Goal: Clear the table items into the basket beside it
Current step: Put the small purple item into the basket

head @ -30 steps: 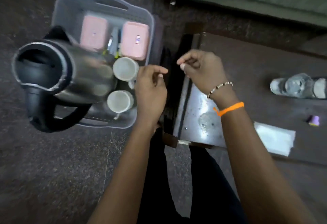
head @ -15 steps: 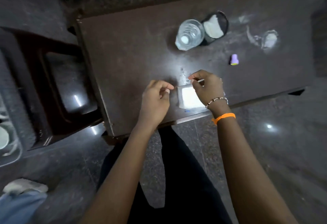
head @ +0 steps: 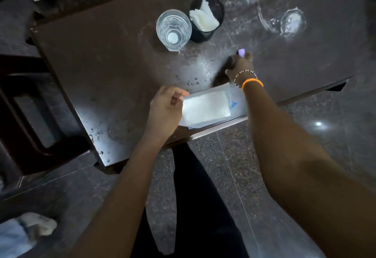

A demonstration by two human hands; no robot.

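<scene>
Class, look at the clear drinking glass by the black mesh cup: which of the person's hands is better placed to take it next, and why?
Probably the left hand: it only pinches the packet below the glass. The right hand is busy at the purple cap.

Dim overall, we note. Overhead light glares off near-left corner of table (head: 97,115) and pinpoints on floor (head: 318,123) at right. Wide-angle bend at edges. We find right hand (head: 241,65) motion-blurred, near-left corner soft.
</scene>
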